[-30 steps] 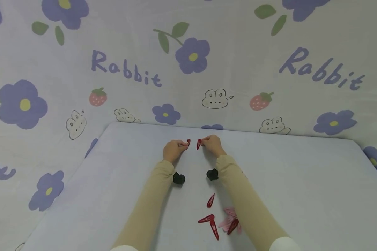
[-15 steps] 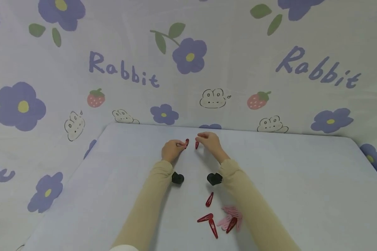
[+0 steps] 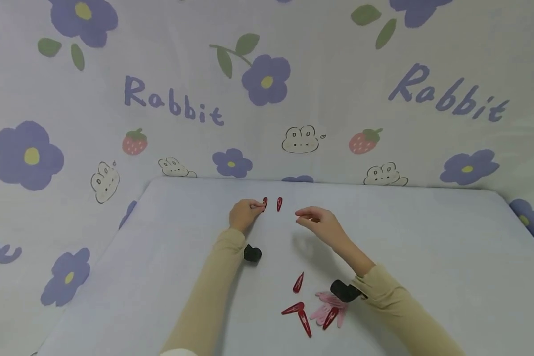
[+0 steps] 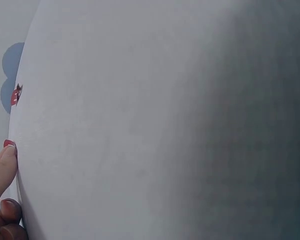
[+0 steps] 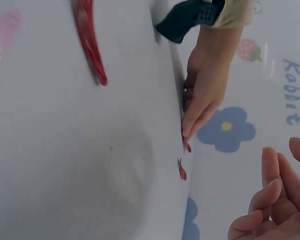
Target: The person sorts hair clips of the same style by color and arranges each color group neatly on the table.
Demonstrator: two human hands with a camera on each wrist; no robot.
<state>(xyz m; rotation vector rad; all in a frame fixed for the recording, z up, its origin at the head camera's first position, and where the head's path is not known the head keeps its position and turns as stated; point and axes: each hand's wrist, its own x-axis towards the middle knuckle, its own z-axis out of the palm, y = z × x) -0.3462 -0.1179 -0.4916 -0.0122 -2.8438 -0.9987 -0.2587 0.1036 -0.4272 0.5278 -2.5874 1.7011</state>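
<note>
At the far middle of the table, my left hand (image 3: 244, 213) pinches a red snap hair clip (image 3: 265, 202) between thumb and fingers; its end pokes out past the thumb in the left wrist view (image 4: 9, 143). Just right of it a second red hair clip (image 3: 280, 204) lies by itself, also visible in the right wrist view (image 5: 183, 171). My right hand (image 3: 322, 225) hovers above the table, to the right of that clip. Its fingers are loosely bent and hold nothing, with thumb and fingertips apart in the right wrist view (image 5: 277, 197).
Nearer the front lie a single red hair clip (image 3: 298, 283) and two more, one slanting (image 3: 292, 309) and one pointing forward (image 3: 305, 324). Beside them is a pile of pink hair clips (image 3: 319, 315) with a red one (image 3: 331, 318) on top. A patterned cloth (image 3: 320, 89) hangs behind the table.
My right hand has let go of the second red hair clip, left it on the table and drawn back to the right and nearer. The left hand stays where it was.
</note>
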